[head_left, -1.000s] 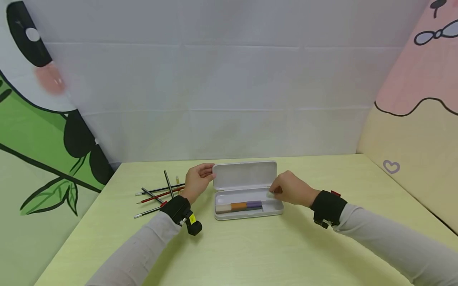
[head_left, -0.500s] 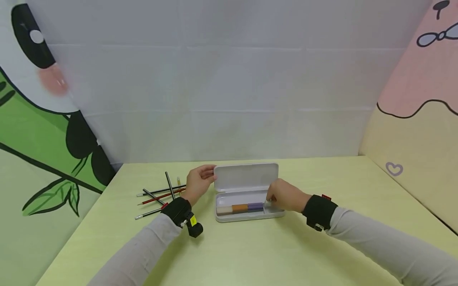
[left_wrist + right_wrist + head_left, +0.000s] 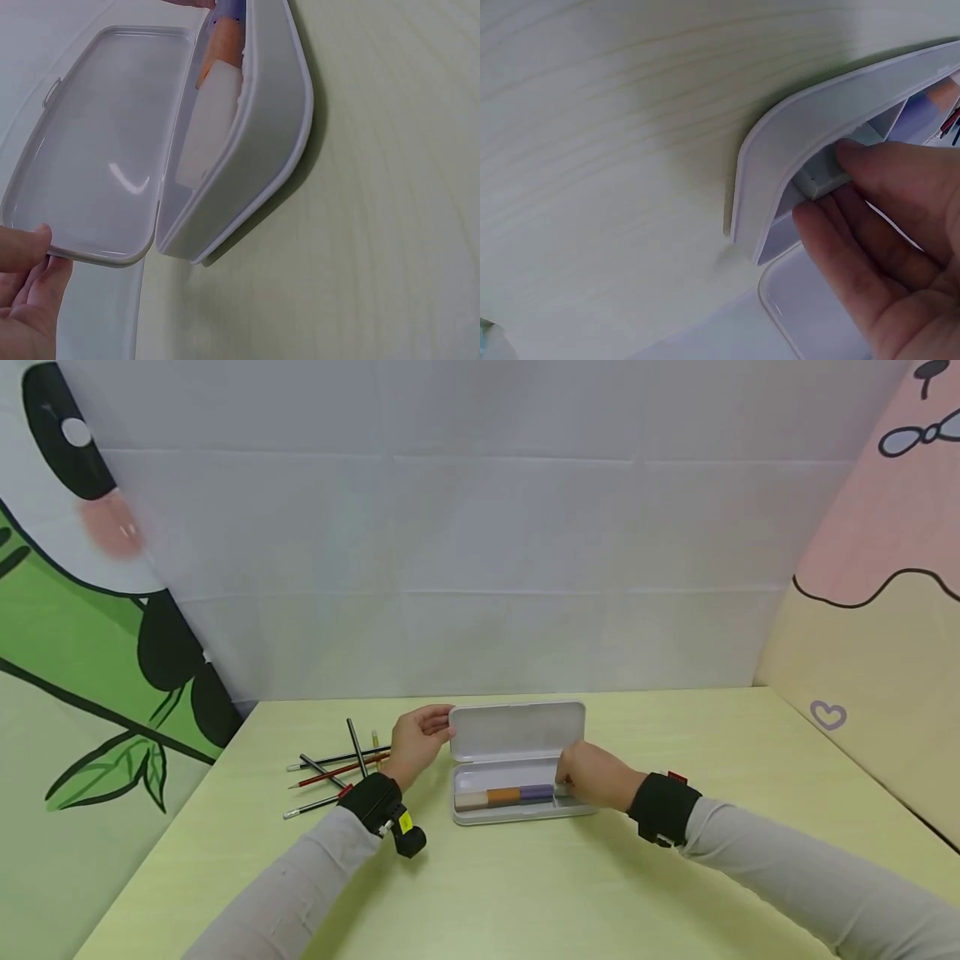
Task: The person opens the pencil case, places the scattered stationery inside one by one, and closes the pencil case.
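A pale pencil case (image 3: 487,773) lies on the table with its lid (image 3: 517,732) raised. At the lid's left edge my left hand (image 3: 414,745) pinches the rim between thumb and fingers; the left wrist view shows this at the lid's corner (image 3: 105,150). My right hand (image 3: 596,774) reaches into the small right-hand compartment. Its thumb and fingers hold a small pale eraser (image 3: 826,171) down inside the case wall (image 3: 763,172). In the long front compartment lie a white piece (image 3: 471,800), an orange piece (image 3: 503,795) and a purple piece (image 3: 536,792), end to end.
Several pencils lie crossed in a loose pile left of the case, among them a red pencil (image 3: 330,776) and a dark pencil (image 3: 356,743); my left hand and wrist cover part of the pile. Behind the table (image 3: 480,893) rises a pale wall (image 3: 480,527).
My right hand has moved left and down, lowering the eraser from above the case's right end into the small compartment. The left hand stays at the lid's edge.
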`<move>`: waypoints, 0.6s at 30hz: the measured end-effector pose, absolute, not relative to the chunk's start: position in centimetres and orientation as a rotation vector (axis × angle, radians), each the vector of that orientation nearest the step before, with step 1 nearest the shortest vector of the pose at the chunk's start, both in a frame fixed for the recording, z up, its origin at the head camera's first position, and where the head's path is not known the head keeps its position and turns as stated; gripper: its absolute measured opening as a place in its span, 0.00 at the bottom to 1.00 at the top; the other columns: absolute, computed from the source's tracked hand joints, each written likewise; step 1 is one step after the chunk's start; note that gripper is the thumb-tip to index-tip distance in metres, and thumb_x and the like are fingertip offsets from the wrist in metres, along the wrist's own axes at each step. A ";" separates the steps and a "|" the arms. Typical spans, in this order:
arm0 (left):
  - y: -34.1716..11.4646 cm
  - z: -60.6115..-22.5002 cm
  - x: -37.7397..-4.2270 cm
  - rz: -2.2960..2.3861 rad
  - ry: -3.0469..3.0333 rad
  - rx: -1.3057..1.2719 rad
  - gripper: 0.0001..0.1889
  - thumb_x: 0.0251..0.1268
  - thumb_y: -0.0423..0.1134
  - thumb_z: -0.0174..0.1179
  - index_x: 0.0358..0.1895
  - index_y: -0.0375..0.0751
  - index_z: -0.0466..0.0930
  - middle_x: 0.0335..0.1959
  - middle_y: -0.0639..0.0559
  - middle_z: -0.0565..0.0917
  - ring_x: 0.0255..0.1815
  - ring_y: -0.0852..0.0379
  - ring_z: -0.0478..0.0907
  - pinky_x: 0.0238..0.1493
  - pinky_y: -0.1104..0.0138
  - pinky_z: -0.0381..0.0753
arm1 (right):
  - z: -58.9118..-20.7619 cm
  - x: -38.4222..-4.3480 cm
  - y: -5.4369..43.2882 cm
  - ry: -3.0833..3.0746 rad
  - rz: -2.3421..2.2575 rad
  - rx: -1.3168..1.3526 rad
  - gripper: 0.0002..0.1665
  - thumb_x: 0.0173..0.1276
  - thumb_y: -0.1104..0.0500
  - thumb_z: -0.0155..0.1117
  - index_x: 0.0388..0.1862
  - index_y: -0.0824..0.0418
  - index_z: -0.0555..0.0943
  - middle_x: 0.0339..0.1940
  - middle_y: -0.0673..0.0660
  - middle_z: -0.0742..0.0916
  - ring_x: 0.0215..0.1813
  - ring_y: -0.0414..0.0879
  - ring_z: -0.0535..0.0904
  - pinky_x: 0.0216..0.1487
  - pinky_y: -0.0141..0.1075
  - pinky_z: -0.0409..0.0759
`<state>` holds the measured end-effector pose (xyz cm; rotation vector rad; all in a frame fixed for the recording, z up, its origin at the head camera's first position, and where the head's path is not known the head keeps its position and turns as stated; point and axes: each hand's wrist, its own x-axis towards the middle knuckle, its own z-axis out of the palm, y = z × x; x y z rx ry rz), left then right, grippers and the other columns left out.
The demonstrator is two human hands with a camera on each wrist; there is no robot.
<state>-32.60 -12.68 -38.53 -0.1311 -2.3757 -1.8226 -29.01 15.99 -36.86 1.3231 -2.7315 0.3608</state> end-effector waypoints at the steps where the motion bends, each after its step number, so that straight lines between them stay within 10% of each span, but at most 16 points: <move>1: -12.7 -38.5 -32.6 -1.824 -2.377 -0.129 0.16 0.69 0.19 0.64 0.58 0.24 0.84 0.53 0.30 0.88 0.57 0.37 0.86 0.53 0.65 0.90 | -36.9 -28.9 15.9 -2.735 0.359 1.317 0.21 0.54 0.81 0.67 0.14 0.61 0.74 0.19 0.45 0.63 0.24 0.36 0.55 0.27 0.27 0.53; 18: -12.6 -38.3 -32.4 -1.820 -2.378 -0.124 0.16 0.70 0.19 0.64 0.58 0.24 0.84 0.53 0.30 0.88 0.57 0.36 0.86 0.54 0.64 0.90 | -37.1 -28.6 15.8 -2.768 0.356 1.280 0.17 0.56 0.81 0.66 0.17 0.63 0.80 0.19 0.46 0.69 0.25 0.36 0.59 0.27 0.25 0.58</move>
